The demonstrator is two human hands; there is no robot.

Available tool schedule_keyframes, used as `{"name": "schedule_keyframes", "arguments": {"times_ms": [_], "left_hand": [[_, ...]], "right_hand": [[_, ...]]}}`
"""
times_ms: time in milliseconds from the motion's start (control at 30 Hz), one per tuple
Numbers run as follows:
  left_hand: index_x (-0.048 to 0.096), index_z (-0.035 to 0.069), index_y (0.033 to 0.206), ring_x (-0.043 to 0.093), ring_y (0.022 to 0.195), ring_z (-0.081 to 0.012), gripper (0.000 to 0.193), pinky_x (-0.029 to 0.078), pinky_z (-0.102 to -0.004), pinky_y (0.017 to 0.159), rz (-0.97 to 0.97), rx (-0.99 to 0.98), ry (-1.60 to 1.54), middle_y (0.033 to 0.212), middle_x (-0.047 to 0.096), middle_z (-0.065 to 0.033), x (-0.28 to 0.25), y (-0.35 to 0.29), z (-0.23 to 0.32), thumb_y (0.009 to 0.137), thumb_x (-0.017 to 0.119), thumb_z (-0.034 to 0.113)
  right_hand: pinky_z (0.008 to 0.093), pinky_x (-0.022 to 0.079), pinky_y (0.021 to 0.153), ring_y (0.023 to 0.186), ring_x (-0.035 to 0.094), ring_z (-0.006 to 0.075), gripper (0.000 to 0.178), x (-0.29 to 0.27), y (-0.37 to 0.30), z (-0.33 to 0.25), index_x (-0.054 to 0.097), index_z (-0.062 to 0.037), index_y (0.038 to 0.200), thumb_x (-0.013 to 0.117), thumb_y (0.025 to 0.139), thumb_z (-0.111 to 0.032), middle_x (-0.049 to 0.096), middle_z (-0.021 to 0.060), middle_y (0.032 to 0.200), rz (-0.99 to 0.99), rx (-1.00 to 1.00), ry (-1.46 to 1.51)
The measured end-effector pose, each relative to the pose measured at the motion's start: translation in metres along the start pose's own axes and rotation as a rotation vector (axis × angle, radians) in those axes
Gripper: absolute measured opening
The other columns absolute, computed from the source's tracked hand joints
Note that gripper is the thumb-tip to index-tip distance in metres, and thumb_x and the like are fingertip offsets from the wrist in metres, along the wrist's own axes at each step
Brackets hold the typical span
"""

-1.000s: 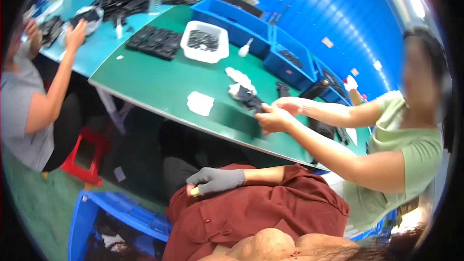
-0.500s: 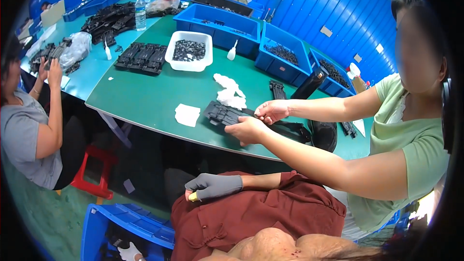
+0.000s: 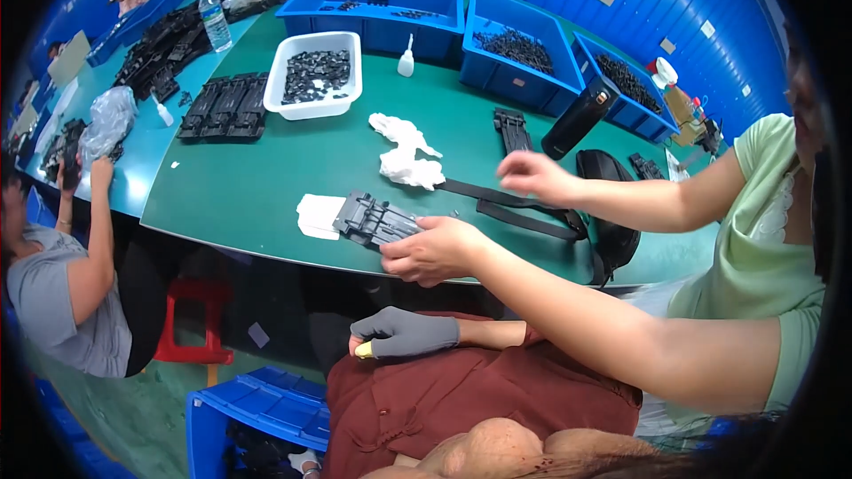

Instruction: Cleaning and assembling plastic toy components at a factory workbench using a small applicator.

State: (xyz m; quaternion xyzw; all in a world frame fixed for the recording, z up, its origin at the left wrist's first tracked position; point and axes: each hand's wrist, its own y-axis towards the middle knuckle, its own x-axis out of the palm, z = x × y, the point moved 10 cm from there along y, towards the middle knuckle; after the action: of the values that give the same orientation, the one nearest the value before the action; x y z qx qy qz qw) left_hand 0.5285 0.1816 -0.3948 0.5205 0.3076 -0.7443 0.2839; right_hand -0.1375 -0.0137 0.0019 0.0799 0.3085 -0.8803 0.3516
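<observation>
My right hand, in a grey glove with yellow at a fingertip, rests on the maroon garment over my lap. Its fingers curl in; whatever they may hold is hidden. At the lower edge, a white-gloved hand, apparently my left hand, shows only in part beside the blue crate of dark parts; its fingers are unclear. On the table, a co-worker in green steadies a black ribbed plastic part with one hand. The co-worker's other hand is raised, blurred, above a black strap.
The green table bears white paper, crumpled white cloth, a white tub, a black bottle and a black bag. Blue bins line the back. A red stool and another person are left.
The view has shifted. The co-worker's right hand has come off the black part and lifted away; the part now overlaps the white paper. My right hand stays on my lap.
</observation>
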Motion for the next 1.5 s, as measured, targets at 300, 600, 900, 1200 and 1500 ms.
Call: {"name": "schedule_keyframes", "arguments": {"times_ms": [300, 600, 900, 1200, 1500], "left_hand": [[0.064, -0.009, 0.124, 0.067, 0.107, -0.0404, 0.053, 0.055, -0.0462, 0.091, -0.133, -0.168, -0.095, 0.121, 0.07, -0.0257, -0.001, -0.004, -0.041, 0.093, 0.066, 0.033], [0.056, -0.006, 0.137, 0.063, 0.109, -0.0286, 0.037, 0.05, -0.0389, 0.098, 0.332, 0.523, -0.515, 0.125, 0.062, -0.0195, -0.268, -0.152, 0.368, 0.105, 0.053, 0.012], [0.065, 0.001, 0.123, 0.064, 0.089, -0.0351, 0.053, 0.055, -0.0444, 0.077, 0.003, 1.753, -0.889, 0.108, 0.062, -0.0144, -0.257, -0.333, 0.588, 0.072, 0.065, -0.015], [0.052, -0.007, 0.138, 0.07, 0.106, -0.0277, 0.041, 0.059, -0.0371, 0.09, -1.068, 1.057, -1.08, 0.131, 0.06, -0.0198, -0.187, -0.347, 0.63, 0.097, 0.054, -0.005], [0.037, -0.008, 0.149, 0.064, 0.122, -0.0352, 0.052, 0.055, -0.0448, 0.1, -1.606, 0.703, -0.965, 0.135, 0.057, -0.0242, -0.159, -0.362, 0.625, 0.105, 0.055, 0.014]], "right_hand": [[0.0298, 0.048, 0.076, 0.083, 0.059, 0.0117, 0.026, -0.045, -0.018, -0.008, 0.065, -0.0004, 0.102, 0.058, 0.101, -0.025, 0.067, 0.0061, 0.089, 0.505, 0.407, 2.717], [0.0273, 0.045, 0.064, 0.075, 0.058, 0.0069, 0.017, 0.055, -0.142, -0.003, 0.068, 0.0021, 0.099, 0.059, 0.098, -0.012, 0.06, 0.002, 0.077, 0.494, 1.579, 2.168], [0.0424, 0.049, 0.067, 0.078, 0.064, 0.0346, 0.012, 0.086, -0.142, 0.038, 0.07, -0.0078, 0.1, 0.067, 0.088, -0.008, 0.063, 0.0131, 0.093, 0.332, 1.463, 1.542], [0.0436, 0.05, 0.069, 0.081, 0.063, 0.0344, 0.01, 0.096, -0.127, 0.04, 0.064, -0.0067, 0.093, 0.067, 0.083, -0.005, 0.061, 0.0128, 0.09, 0.305, 1.357, 1.555], [0.0336, 0.049, 0.081, 0.089, 0.061, 0.0251, 0.011, 0.075, -0.116, 0.037, 0.057, -0.0002, 0.094, 0.065, 0.087, -0.003, 0.066, 0.0142, 0.103, 0.502, 1.275, 2.016]]}}
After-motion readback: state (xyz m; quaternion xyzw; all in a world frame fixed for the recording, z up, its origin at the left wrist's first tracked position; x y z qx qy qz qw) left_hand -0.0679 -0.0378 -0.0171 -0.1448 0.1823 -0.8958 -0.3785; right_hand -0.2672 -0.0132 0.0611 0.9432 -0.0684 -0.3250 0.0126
